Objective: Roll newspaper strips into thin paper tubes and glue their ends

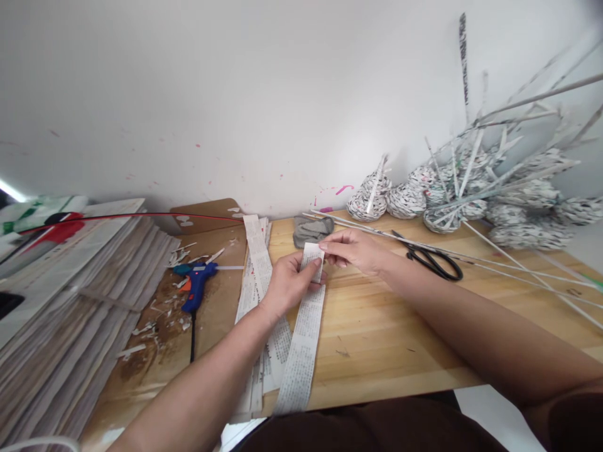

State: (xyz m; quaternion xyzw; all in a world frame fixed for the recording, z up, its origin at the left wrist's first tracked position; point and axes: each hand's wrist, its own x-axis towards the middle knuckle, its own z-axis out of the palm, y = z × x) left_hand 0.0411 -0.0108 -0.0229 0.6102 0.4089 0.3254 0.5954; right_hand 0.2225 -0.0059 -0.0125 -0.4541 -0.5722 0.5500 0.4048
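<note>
A long strip of newspaper [304,345] runs from the front edge of the table up to my two hands. My left hand [293,279] is closed on it near the top, its thumb lying over the print. At the strip's upper end, my right hand [346,250] pinches the right-hand corner between thumb and fingers. More newspaper strips [257,251] lie in a loose pile just left of my left hand. A crumpled grey cloth [305,232] rests right behind the hands.
Black scissors [436,263] and thin paper rods [377,233] lie at the right. Woven paper shapes [370,198] line the wall, with long rods sticking out. Left stand a blue glue gun [195,289] among paper scraps and a tall newspaper stack [94,301].
</note>
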